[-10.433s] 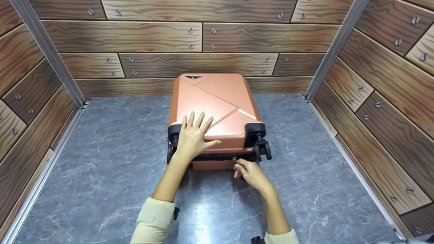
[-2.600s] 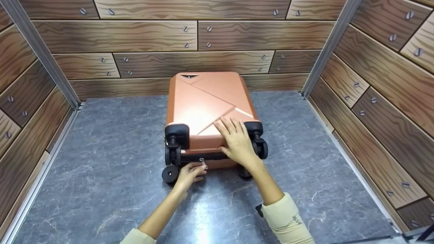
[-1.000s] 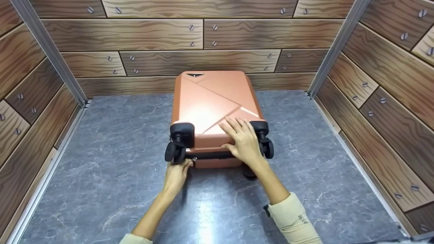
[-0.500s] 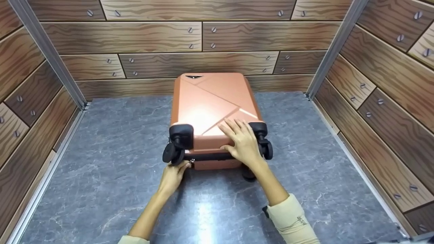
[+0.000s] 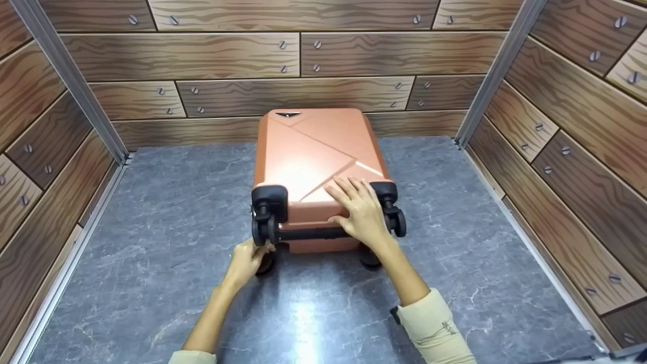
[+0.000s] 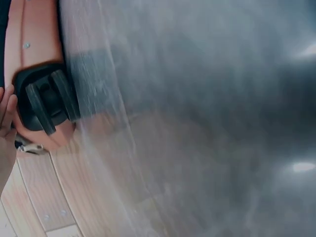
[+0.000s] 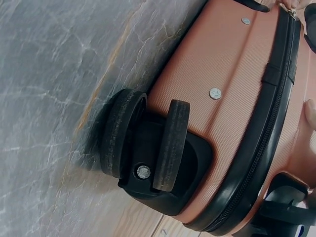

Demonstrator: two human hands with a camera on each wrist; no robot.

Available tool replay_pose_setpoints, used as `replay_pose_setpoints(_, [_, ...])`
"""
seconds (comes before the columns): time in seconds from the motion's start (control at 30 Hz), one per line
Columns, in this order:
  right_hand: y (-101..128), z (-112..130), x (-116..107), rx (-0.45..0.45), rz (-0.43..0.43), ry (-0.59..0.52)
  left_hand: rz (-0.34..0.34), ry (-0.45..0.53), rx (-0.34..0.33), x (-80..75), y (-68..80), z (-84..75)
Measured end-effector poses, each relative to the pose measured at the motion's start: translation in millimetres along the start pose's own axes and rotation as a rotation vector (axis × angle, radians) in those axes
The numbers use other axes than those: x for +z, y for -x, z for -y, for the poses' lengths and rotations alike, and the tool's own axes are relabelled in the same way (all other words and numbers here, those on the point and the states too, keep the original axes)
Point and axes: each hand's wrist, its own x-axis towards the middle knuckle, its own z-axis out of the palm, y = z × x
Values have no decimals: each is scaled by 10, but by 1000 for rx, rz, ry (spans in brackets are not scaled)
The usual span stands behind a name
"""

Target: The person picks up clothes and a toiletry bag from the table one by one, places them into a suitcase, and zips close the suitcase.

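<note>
A copper-pink hard-shell suitcase lies flat, its wheeled end facing me. A black zipper runs around its side seam. My left hand is at the near left corner, its fingers partly hidden behind the upper left wheel. At the top of the right wrist view, those fingers pinch the metal zipper pull. My right hand rests on the near right part of the shell, fingers spread, thumb over the edge. In the left wrist view, left-hand fingers show beside a lower wheel.
The suitcase rests on a grey marbled floor. Wood-patterned panels stand at the back, the left and the right. Black double wheels, such as the upper right one, jut out toward me.
Earlier my right hand held the zipper pull and my left rested on the shell; they have swapped. My left hand has moved the pull leftward around the corner behind the wheel, which swivelled.
</note>
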Motion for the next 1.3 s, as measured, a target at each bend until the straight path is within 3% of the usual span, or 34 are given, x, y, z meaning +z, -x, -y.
replay_pose_setpoints(0.2, [7, 5, 6, 3, 8, -7, 33, 97, 17, -52, 4, 72])
replay_pose_setpoints(0.33, [14, 2, 2, 2, 14, -9, 75, 145, -34, -79, 2, 75])
replay_pose_setpoints(0.53, [4, 3, 2, -1, -6, -27, 94, 62, -50, -125, -38, 50])
replay_pose_setpoints(0.73, [-10, 25, 12, -1, -6, -29, 6, -14, -42, -92, -47, 36])
replay_pose_setpoints(0.9, [-8, 27, 25, -1, 1, -30, -77, -185, -73, -60, -36, -39])
replay_pose_setpoints(1.07, [-11, 19, 23, -6, -3, -28, -52, -324, -175, -67, -32, -174])
replay_pose_setpoints(1.2, [-11, 11, 15, -4, -1, -26, -20, -297, -208, -79, -44, -200])
replay_pose_setpoints(1.3, [-5, 8, 11, 1, 1, -26, -7, -281, -178, -94, -50, -173])
